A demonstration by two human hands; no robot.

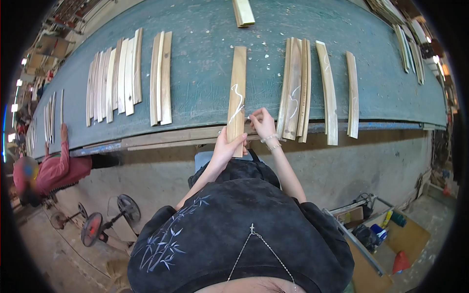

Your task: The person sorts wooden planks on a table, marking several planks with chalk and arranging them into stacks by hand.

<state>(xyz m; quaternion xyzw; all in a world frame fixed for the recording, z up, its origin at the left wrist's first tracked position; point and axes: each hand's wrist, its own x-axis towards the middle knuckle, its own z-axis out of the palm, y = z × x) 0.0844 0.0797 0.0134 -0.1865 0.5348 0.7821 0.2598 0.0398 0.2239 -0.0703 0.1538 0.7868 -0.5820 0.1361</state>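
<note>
My left hand (pixel 228 148) is closed round the near end of a wooden slat (pixel 238 73), its thumb across the face. The slat's far part reaches over the green table, and a white squiggle is drawn on its middle. My right hand (pixel 264 123) is just right of the slat, fingers pinched on a small white piece of chalk (pixel 248 117), apart from the wood. To the right lies a bundle of slats (pixel 293 88), the front one marked in white. Beyond it are a marked single slat (pixel 327 93) and another slat (pixel 352 95).
More slats (pixel 117 73) lie in rows on the green table (pixel 200 58), with a short stack (pixel 243 13) at its far side. A co-worker in a red top (pixel 66 168) stands at the left. Fans (pixel 93 228) and a cart (pixel 359 239) stand on the floor.
</note>
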